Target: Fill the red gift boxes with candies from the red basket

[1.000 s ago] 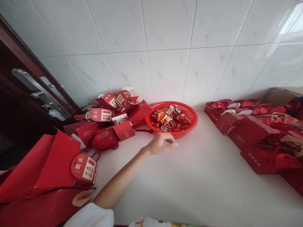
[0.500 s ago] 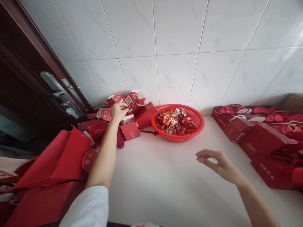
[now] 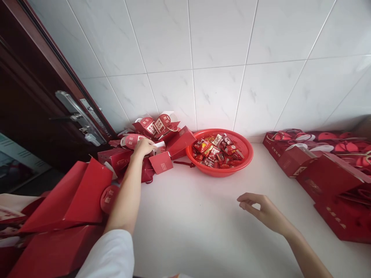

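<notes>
My left hand reaches into a pile of red paper gift boxes at the back left. Its fingers are bent together at the white inner flap of an open red box; whatever lies between the fingertips is hidden. Beside it stand boxes with round-topped printed tabs, one tab just left of the fingers. My right hand hovers above the white tabletop, thumb and fingertips drawn close in a loose pinch with nothing visible in them. Between and beyond both hands, a red plastic basket holds wrapped candies.
Large red boxes crowd the left side near a dark door with a metal handle. On the right, red cartons hold several boxes with cord handles. A white tiled wall closes off the back.
My left hand has come down and slightly nearer, from the upright printed box to the open box's white flap. My right hand has shifted slightly lower in view. The view has tilted a little.
</notes>
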The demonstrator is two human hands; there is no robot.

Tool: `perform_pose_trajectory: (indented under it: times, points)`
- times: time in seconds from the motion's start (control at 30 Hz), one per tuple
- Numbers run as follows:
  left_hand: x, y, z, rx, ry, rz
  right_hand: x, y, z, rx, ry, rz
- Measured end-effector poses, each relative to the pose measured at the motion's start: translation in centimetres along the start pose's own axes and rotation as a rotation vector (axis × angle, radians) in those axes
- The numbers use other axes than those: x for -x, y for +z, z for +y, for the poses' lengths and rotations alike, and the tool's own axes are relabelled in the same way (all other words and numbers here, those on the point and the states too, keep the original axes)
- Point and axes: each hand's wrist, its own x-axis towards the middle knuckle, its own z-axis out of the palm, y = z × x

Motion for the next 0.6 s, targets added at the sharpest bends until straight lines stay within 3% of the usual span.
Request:
perform_pose_trajectory:
  times: [0.2,0.37,0.5,0.6]
  points:
    - [1.0,-2.3,0.1,0.095,0.054,0.024,0.1,0.0,-0.6,-0.002,-0.010,0.001]
    - [3.5,-4.9,1.8,0.300,0.075,-0.107,0.0,0.1,-0.4,-0.008,-0.006,-0.002]
    - [6.9,-5.2,4.7,0.330,0.260,-0.220,-0.2,0.5,-0.7,-0.069,-0.021,-0.011]
    - [9.9,-3.8,7.4,0.301,0.441,-0.313,-0.7,0.6,-2.0,-0.144,-0.054,0.060]
